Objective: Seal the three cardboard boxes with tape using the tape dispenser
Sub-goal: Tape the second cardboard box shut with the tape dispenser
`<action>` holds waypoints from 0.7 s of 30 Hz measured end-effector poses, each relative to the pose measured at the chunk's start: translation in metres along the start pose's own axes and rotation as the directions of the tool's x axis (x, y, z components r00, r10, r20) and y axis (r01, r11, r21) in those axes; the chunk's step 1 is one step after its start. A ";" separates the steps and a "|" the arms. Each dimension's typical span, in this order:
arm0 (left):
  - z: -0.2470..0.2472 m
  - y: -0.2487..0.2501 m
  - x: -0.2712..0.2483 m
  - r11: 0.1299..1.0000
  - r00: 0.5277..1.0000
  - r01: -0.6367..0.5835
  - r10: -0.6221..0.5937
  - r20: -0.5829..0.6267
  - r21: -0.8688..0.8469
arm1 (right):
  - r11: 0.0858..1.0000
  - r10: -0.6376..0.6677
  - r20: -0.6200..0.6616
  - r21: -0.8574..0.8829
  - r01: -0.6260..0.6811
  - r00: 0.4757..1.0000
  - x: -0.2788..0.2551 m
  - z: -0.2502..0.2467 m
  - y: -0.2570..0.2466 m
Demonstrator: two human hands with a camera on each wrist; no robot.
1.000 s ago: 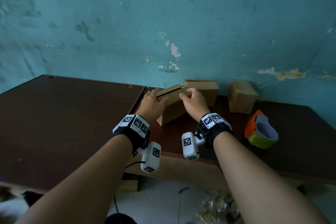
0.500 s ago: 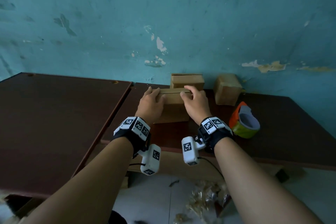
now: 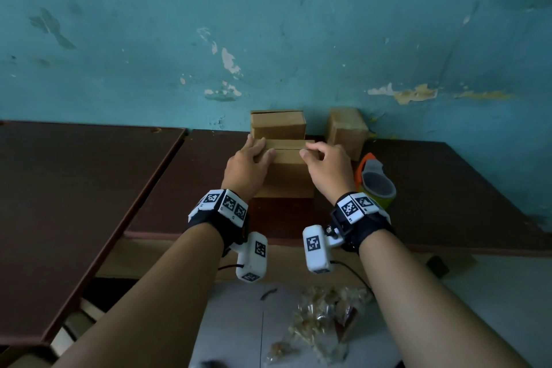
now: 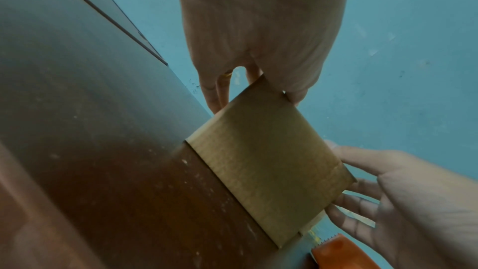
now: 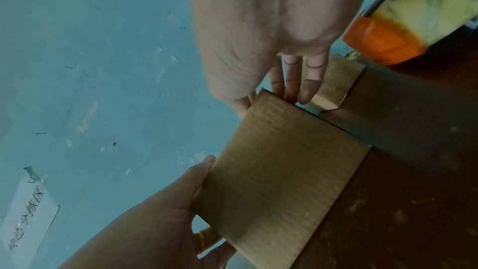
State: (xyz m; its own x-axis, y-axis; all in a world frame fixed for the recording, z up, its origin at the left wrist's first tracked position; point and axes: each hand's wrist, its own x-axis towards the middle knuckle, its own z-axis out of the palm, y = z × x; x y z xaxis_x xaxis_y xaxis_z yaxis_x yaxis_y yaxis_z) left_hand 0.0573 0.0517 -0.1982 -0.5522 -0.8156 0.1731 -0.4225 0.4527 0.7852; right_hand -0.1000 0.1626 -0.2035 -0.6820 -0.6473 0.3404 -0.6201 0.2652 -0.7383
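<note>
A cardboard box [image 3: 286, 170] stands on the dark table [image 3: 448, 188] right in front of me, its top flaps down with a seam across the top. My left hand [image 3: 248, 164] grips its left end, fingers over the top and thumb on the front. My right hand [image 3: 325, 167] holds the right end with curled fingers on the top edge. In the left wrist view the box [image 4: 269, 163] sits between both hands. A second box [image 3: 277, 125] stands behind it and a third box [image 3: 346, 131] at the back right. The orange tape dispenser [image 3: 375, 185] lies just right of my right wrist.
A teal wall [image 3: 268, 24] rises directly behind the boxes. A second dark table [image 3: 74, 188] adjoins on the left with a narrow gap between. Crumpled plastic bags [image 3: 322, 323] lie on the floor below the table edge. A paper note [image 5: 26, 218] hangs on the wall.
The near box was tilted and skewed; now it stands flat and square to me, closer to the front. My hands have slid apart to its two ends.
</note>
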 end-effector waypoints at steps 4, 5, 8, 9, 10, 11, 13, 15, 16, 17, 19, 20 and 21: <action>0.008 0.003 -0.001 1.000 1.000 -0.015 0.015 0.011 -0.001 | 0.998 0.018 -0.070 0.066 -0.013 0.997 0.002 -0.008 0.009; 0.009 0.004 -0.002 1.000 1.000 -0.024 0.024 0.007 0.011 | 0.995 0.032 -0.075 0.098 -0.025 0.997 0.000 -0.009 0.011; 0.011 0.004 -0.008 0.995 0.998 -0.059 0.061 -0.025 0.081 | 0.982 0.068 -0.096 0.183 -0.050 0.993 -0.008 -0.011 0.018; 0.012 0.004 -0.010 0.993 0.997 -0.068 0.071 -0.033 0.100 | 0.979 0.072 -0.105 0.197 -0.050 0.992 -0.009 -0.010 0.019; 0.011 0.005 -0.011 0.991 0.996 -0.074 0.079 -0.039 0.114 | 0.979 0.073 -0.109 0.199 -0.050 0.991 -0.011 -0.009 0.020; 0.011 0.004 -0.011 0.989 0.996 -0.078 0.084 -0.040 0.126 | 0.979 0.073 -0.116 0.196 -0.049 0.991 -0.012 -0.009 0.021; 0.012 0.004 -0.012 0.985 0.995 -0.087 0.094 -0.041 0.147 | 0.982 0.059 -0.124 0.188 -0.035 0.991 -0.014 -0.009 0.022; 0.013 0.002 -0.015 0.983 0.992 -0.099 0.109 -0.057 0.154 | 0.984 0.049 -0.118 0.178 -0.028 0.992 -0.015 -0.009 0.025; 0.015 0.002 -0.016 0.983 0.991 -0.103 0.115 -0.075 0.153 | 0.985 0.048 -0.119 0.173 -0.027 0.992 -0.016 -0.010 0.026; 0.017 0.001 -0.017 0.983 0.988 -0.104 0.119 -0.097 0.150 | 0.986 0.039 -0.125 0.168 -0.018 0.991 -0.017 -0.010 0.027; 0.021 0.000 -0.019 0.986 0.984 -0.103 0.121 -0.131 0.132 | 0.987 0.023 -0.130 0.158 -0.003 0.991 -0.018 -0.009 0.028; 0.022 -0.001 -0.019 0.987 0.983 -0.104 0.120 -0.138 0.120 | 0.988 0.021 -0.133 0.154 0.000 0.991 -0.018 -0.009 0.027; 0.023 -0.002 -0.018 0.989 0.983 -0.105 0.119 -0.139 0.108 | 0.989 0.023 -0.136 0.150 -0.002 0.990 -0.019 -0.009 0.027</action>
State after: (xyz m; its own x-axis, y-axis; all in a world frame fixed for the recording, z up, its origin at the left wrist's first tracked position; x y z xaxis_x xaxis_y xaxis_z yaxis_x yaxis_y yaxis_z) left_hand 0.0516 0.0733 -0.2167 -0.4931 -0.7979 0.3467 -0.4374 0.5719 0.6939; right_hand -0.1075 0.1881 -0.2251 -0.7423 -0.5378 0.3997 -0.5537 0.1564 -0.8179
